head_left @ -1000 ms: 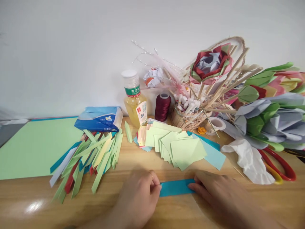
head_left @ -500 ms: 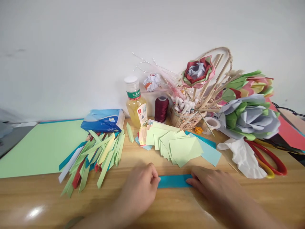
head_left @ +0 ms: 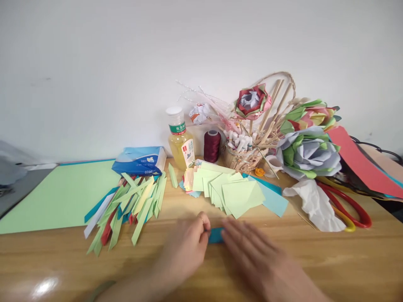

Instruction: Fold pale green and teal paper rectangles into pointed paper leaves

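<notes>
A narrow blue paper strip (head_left: 215, 235) lies on the wooden table between my two hands. My left hand (head_left: 190, 239) pinches its left end between thumb and fingers. Flat over the right part of the strip, my right hand (head_left: 252, 251) presses down with its fingers stretched out, slightly blurred, hiding that end. Just beyond the hands lie green paper squares (head_left: 242, 197) in a fanned pile, with light blue paper (head_left: 273, 201) beside them. To the left is a heap of folded paper strips (head_left: 126, 209), mostly green.
A tissue pack (head_left: 138, 160), a glue bottle (head_left: 181, 140), a dark red thread spool (head_left: 212, 147) and a basket (head_left: 241, 157) stand along the wall. Paper flowers (head_left: 310, 153), crumpled tissue (head_left: 321, 207) and red-handled scissors (head_left: 362, 216) are at right. A large green sheet (head_left: 59, 197) lies left.
My right hand has let go of the strip's right end and slid left, flattening over the strip. My left hand keeps its pinch. The view has shifted, showing more on the right.
</notes>
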Demonstrator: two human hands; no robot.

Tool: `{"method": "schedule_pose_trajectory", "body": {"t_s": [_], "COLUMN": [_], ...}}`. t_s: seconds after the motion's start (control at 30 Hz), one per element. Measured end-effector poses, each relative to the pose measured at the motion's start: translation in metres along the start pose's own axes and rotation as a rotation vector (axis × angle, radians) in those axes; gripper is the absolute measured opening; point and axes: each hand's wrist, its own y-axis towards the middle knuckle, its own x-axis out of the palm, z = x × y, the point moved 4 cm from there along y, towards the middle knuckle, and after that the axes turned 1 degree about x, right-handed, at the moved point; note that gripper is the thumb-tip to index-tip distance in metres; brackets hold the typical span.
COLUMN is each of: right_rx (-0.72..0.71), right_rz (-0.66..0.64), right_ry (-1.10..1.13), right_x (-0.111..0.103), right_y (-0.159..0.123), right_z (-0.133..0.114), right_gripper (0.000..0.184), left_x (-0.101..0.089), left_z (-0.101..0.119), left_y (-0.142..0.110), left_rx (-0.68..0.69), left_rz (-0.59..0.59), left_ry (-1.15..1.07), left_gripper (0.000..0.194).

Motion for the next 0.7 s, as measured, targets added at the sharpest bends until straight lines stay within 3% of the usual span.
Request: {"method": "schedule_pose_trajectory", "body": {"t_s": [0.07, 0.17, 0.47, 0.7], "right_rx": [-0.062, -0.028, 0.023, -0.014], "right_rz": [0.003, -0.03, -0.042, -0.05], "right_ry": [-0.028, -0.097, -0.145, -0.284], "right_x": [0.009, 0.022, 0.008, 0.009], "right_y": [-0.004, -0.012, -0.031, -0.025], "right_z": [-0.02, -0.033, -0.016, -0.016], "right_gripper": [0.038, 0.042, 0.049, 0.044], "left_x": [0.0, 0.0, -0.002, 0.023], "left_z": [0.0, 0.0, 0.001, 0.012], "left_y": [0.0, -0.001, -0.002, -0.019], "left_rx": [-0.011, -0.016, 0.039, 0.509], "left_rz": [0.0, -0.004, 0.003, -0.046], "left_ry": [0.0, -0.002, 0.096, 0.494], "left_gripper": [0.013, 0.012, 0.013, 0.049]}}
